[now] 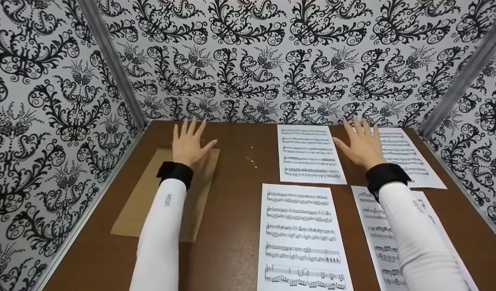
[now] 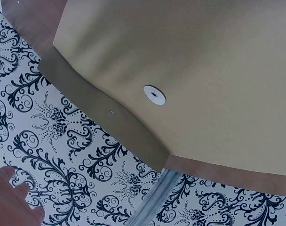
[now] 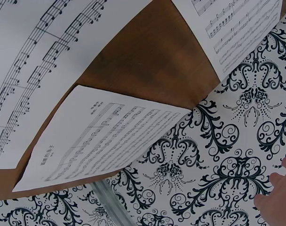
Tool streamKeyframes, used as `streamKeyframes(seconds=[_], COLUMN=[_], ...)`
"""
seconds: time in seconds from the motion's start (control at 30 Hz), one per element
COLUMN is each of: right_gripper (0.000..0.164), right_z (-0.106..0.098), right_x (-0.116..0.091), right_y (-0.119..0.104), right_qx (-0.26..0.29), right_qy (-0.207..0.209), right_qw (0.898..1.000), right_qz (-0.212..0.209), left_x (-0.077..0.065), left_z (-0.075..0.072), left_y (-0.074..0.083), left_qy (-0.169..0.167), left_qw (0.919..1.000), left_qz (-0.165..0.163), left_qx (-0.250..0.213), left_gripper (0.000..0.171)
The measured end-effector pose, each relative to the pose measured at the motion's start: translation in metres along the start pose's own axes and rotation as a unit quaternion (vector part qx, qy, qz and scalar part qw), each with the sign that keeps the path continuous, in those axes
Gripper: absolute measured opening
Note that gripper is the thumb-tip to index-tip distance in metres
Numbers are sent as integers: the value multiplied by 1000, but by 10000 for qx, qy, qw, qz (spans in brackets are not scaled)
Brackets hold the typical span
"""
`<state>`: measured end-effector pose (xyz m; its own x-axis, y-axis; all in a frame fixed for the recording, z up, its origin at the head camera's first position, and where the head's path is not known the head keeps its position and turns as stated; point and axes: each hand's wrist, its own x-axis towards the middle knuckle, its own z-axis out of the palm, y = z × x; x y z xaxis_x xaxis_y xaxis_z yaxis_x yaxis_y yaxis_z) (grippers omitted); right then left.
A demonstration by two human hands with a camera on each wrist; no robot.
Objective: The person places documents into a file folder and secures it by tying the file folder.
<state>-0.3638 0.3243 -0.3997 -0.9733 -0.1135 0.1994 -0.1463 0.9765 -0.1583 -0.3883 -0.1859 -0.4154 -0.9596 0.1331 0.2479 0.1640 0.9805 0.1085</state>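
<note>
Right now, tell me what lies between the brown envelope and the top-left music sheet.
The head view shows brown tabletop with small pale flecks between envelope and sheet.

A brown envelope [image 2: 227,99] bears a white disc [image 2: 149,93]; the hand [image 2: 12,202] shows lower left.

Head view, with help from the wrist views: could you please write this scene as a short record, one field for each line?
Surface: brown table
Left hand: fingers spread, holding nothing, seen over the envelope's far end
Right hand: fingers spread, holding nothing, seen over the far right sheet
Envelope: brown, on the table's left side; flap unfolded, white disc on the body
Music sheets: four, on the table's right side, two rows of two
Walls: white with black scrollwork
</note>
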Motion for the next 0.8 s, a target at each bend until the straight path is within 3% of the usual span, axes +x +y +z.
streamKeyframes(seconds=[0.53, 0.8], right_gripper=[78, 76], right_z=[12, 26], right_x=[4, 0], right_y=[-27, -44], right_qx=[-75, -30], right_qy=[-46, -233], right_qw=[9981, 9962], right_qz=[-608, -843], left_x=[-20, -38], left_z=[6, 20], left_y=[-16, -23], left_qy=[167, -106], left_qw=[9997, 9998], left_qz=[-116, -90], left_qx=[147, 115], left_gripper=[78, 76])
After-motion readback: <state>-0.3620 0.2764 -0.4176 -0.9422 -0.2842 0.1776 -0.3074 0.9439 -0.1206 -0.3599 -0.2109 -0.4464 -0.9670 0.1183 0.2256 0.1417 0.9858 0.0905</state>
